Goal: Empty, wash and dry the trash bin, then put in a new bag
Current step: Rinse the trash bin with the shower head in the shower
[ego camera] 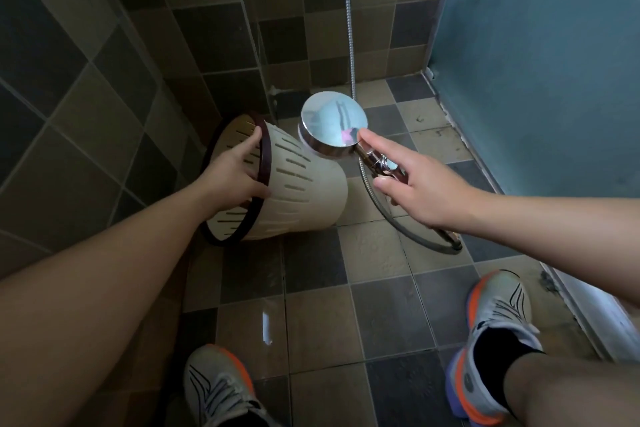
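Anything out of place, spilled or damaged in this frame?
Nothing damaged. The trash bin is tipped sideways, held at its dark rim by the left hand, as washing would need. The right hand holds the shower head. A small wet patch shines on the floor.

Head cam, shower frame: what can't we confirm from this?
- Shower head spray face: turned away from the head view, so water flow cannot be seen.
- Trash bin inside: mouth faces left, left hand covers part of the rim; clean or dirty unknown.
- Hose upper end: cut off by the top edge.
- Right hand palm side: hidden, so its hold on the handle is partly unseen.
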